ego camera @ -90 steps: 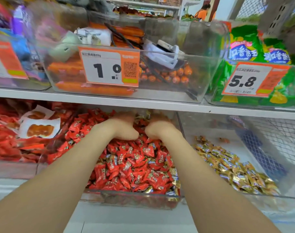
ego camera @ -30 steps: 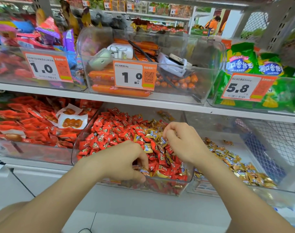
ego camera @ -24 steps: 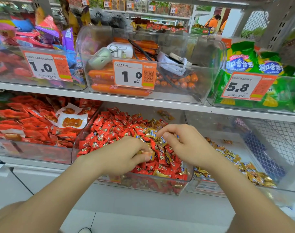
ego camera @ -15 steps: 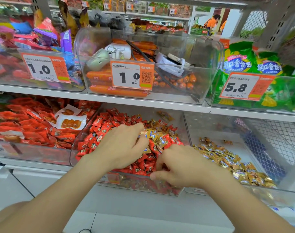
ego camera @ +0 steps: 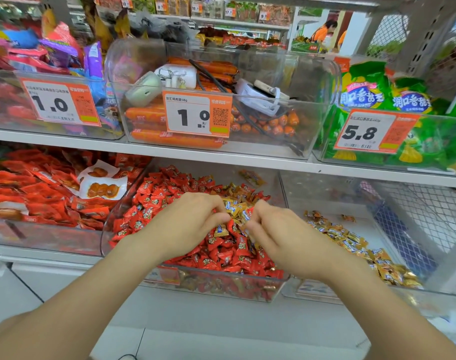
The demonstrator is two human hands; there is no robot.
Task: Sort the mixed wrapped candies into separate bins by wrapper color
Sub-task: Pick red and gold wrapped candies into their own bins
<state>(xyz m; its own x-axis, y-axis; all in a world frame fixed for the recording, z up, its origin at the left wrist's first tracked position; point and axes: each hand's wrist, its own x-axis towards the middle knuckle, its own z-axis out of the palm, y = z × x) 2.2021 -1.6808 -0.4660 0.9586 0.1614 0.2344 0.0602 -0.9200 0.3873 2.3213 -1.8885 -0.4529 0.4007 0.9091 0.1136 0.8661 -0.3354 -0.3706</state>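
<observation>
A clear middle bin (ego camera: 221, 287) on the lower shelf holds a heap of red-wrapped candies (ego camera: 221, 255) with gold-wrapped candies (ego camera: 234, 203) mixed in near its top. The clear bin to its right (ego camera: 416, 287) holds only gold candies (ego camera: 351, 242). Both my hands are over the middle heap, close together. My left hand (ego camera: 185, 224) has its fingers curled down into the pile and pinches gold candies. My right hand (ego camera: 281, 237) also curls its fingers onto candies at the pile's top; what it pinches is partly hidden.
A bin of red snack packets (ego camera: 39, 198) stands to the left. The upper shelf carries bins with orange sausages (ego camera: 174, 141), green bags (ego camera: 403, 105) and price tags. A wire mesh panel (ego camera: 424, 229) closes the right side.
My right hand has risen from the bin's front edge to the top of the heap. My left hand stays on the pile, and the two hands have come closer together.
</observation>
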